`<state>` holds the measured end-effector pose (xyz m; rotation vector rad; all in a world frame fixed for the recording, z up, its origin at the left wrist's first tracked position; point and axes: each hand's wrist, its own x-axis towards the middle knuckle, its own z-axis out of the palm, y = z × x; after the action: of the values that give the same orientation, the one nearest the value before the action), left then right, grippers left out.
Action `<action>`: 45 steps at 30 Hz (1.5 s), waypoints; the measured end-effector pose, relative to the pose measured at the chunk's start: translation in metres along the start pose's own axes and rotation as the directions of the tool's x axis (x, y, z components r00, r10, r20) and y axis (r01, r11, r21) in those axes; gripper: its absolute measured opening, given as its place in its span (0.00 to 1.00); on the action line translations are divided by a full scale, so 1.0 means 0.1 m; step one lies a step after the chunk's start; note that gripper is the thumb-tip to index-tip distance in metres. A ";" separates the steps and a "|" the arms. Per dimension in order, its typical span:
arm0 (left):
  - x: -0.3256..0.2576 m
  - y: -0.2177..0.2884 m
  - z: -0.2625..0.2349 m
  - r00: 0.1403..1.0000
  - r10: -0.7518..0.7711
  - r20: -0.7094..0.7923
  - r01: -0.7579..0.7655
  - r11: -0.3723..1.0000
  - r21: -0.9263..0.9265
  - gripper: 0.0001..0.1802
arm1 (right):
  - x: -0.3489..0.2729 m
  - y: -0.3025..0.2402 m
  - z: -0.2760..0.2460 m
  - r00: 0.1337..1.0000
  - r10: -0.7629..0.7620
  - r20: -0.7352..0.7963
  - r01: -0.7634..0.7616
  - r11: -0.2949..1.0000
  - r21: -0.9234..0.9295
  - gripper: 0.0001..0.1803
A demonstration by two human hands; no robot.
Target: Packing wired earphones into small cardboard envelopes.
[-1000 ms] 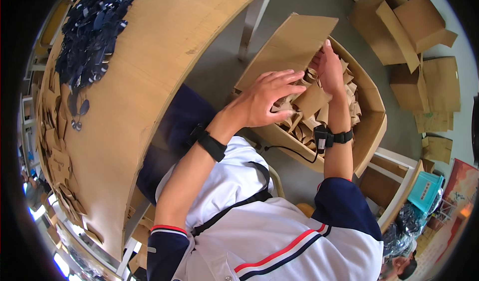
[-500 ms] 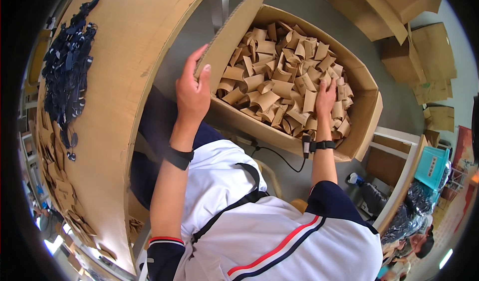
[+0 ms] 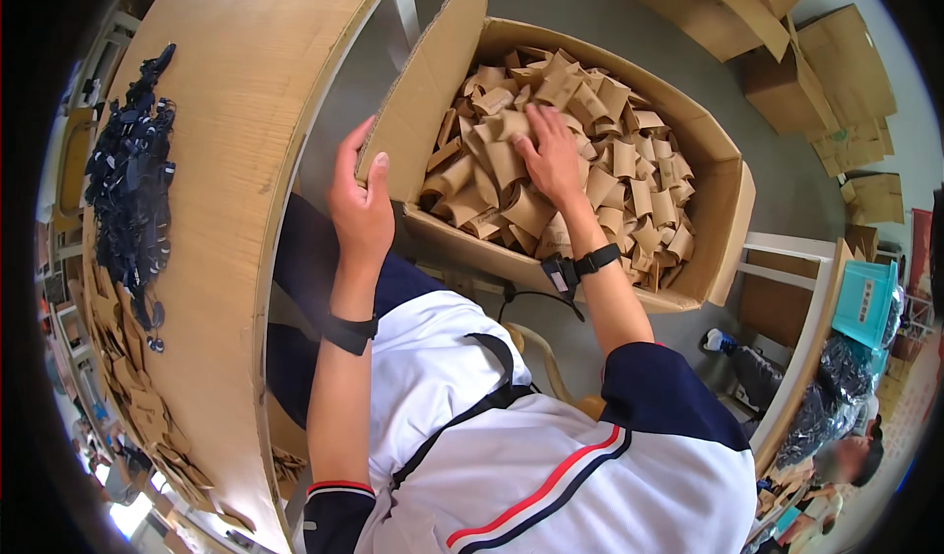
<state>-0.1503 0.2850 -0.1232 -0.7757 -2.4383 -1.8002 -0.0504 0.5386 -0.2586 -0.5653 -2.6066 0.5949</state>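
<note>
A large open cardboard carton (image 3: 720, 215) stands ahead of me, heaped with many small brown pillow boxes (image 3: 624, 159). My left hand (image 3: 362, 205) is closed on the edge of the raised carton flap (image 3: 431, 97), thumb on the inner side and fingers behind. Over the middle of the heap lies my right hand (image 3: 554, 166), its fingers stretched out and touching the pillow boxes from above. No box is gripped in it. Both wrists wear black straps, and a small dark device with a cable hangs at the right one.
At my left, a wooden table (image 3: 231, 121) carries a pile of dark blue corded items (image 3: 133, 175) and flat brown card pieces (image 3: 143, 407). Empty cartons (image 3: 796, 92) stand far right. A turquoise bin (image 3: 863, 303) and black plastic bags (image 3: 821, 397) are at the right, with a person nearby.
My right hand has moved left across the heap, from its right side to the middle, and the boxes there have shifted. My left hand still holds the flap, which leans further outward.
</note>
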 end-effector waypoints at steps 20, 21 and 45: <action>-0.03 -0.07 -0.06 0.995 -0.102 0.020 0.103 0.994 -0.045 0.19 | -0.64 -0.04 -0.38 0.854 -0.323 0.408 0.405 0.905 -0.132 0.23; -0.03 -0.07 -0.05 0.998 -0.062 0.013 0.062 0.998 -0.016 0.19 | -0.59 0.09 -0.39 0.869 -0.305 0.391 0.402 0.895 -0.195 0.23; -0.05 0.04 -0.04 0.997 -0.081 0.001 0.081 0.997 0.014 0.18 | 0.84 0.52 -0.29 0.950 -0.261 0.174 0.246 0.964 0.102 0.24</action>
<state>-0.1454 0.2802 -0.1202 -0.6875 -2.5157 -1.8066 -0.0917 0.6300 -0.2347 -0.1494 -2.7539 0.6905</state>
